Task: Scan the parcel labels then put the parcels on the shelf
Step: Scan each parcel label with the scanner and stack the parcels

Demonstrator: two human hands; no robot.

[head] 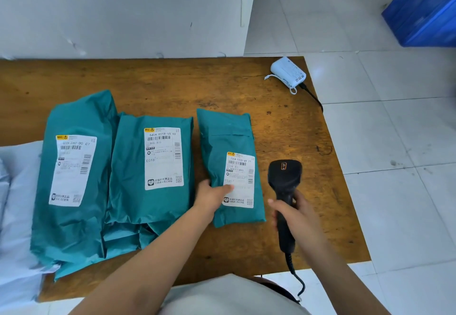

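Plainly set up for scanning: spreads three teal parcels label-up across the wooden table [172,87], with the largest parcel [74,179] at nine o'clock, the middle parcel [153,166] overlapping its right edge near centre, and the small parcel [229,142] lying apart at about four o'clock. Grips the small parcel's lower left edge with the left hand [212,196], thumb laid on its label [240,179], probably to steady and flatten the barcode. Clasps the scanner [285,179] by its handle in the right hand [296,216], just at three o'clock of that parcel, head pointing toward twelve and seemingly not yet aimed at the label. Shows no shelf anywhere. Beyond the table: a blue crate [424,11] on the tiled floor at one o'clock, pale plastic bags [17,216] at eight o'clock beside the largest parcel, and a small white device [288,73] with a black cable [314,97] at the far right corner. Leaves nothing between scanner and label.
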